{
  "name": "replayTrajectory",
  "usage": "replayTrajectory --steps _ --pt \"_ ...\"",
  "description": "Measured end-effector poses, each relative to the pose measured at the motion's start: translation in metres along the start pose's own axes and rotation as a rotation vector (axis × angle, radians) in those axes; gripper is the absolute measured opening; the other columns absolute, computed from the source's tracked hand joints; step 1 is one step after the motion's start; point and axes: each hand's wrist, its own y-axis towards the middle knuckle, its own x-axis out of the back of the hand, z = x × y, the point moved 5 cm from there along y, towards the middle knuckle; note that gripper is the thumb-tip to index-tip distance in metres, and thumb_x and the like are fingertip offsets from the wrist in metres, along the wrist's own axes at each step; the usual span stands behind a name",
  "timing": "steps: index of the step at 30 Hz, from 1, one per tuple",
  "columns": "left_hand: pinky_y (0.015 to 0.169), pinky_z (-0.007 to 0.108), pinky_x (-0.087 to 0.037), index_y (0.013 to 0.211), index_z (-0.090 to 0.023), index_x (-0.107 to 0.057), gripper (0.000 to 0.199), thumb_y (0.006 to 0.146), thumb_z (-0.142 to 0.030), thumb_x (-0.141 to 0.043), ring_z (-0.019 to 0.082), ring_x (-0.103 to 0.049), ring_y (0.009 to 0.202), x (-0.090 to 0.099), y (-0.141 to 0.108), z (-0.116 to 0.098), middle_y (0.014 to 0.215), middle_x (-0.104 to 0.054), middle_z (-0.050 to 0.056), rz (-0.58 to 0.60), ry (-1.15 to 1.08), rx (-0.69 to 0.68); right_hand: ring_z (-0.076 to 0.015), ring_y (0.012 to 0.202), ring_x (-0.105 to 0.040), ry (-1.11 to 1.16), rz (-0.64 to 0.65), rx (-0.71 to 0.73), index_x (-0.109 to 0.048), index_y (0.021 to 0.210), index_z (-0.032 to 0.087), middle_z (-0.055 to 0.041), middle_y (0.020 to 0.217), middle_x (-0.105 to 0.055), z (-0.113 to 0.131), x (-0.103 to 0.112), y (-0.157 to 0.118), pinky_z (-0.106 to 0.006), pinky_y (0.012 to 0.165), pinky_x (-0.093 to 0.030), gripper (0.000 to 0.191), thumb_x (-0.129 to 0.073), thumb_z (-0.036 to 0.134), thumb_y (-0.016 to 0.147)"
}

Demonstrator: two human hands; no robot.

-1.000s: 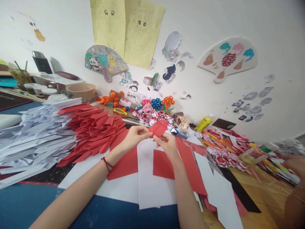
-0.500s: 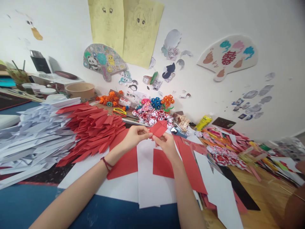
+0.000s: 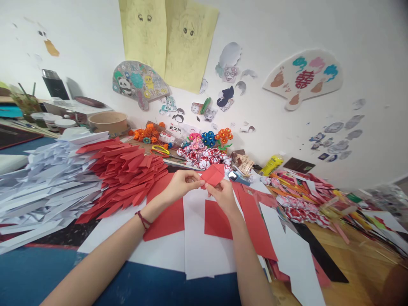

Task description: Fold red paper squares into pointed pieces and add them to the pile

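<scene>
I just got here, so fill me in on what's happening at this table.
The person's left hand and right hand together hold a small folded red paper above loose red and white sheets. To the left lie a heap of folded red strips and a heap of white ones.

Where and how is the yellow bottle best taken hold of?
I would grip the yellow bottle around its upper body, coming from above and a little from the front. Its body is slim and leans to the right in the view, so the fingers can probably wrap it. The wall stands behind, and small flowers lie near its base.
</scene>
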Motion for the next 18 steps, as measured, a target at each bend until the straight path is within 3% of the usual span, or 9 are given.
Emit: replayTrajectory --steps 6,18 --pt "0.047 0.019 -0.035 0.075 -0.012 -0.067 0.035 0.07 -0.047 -0.071 0.008 -0.049 0.052 0.0029 0.0003 0.0007 0.067 -0.067 0.003 -0.055 0.043 0.005 -0.0122 0.053 -0.052 0.002 -0.013 -0.004 -0.062 0.076 0.015 -0.0002 0.063 -0.058 0.0014 0.001 -0.001 -0.026 0.051 -0.048 0.024 -0.069 0.038 0.072" --pt "0.049 0.02 -0.034 0.075 -0.013 -0.066 0.032 0.074 -0.045 -0.067 0.008 -0.047 0.052 0.0048 0.0009 0.0048 0.064 -0.062 0.001 -0.081 0.043 0.022 -0.0142 0.055 -0.056 -0.003 -0.019 -0.016 -0.063 0.073 0.015 -0.0024 0.064 -0.063 -0.001 0.0021 0.0 -0.027 0.053 -0.049 0.022 -0.069 0.036 0.07"
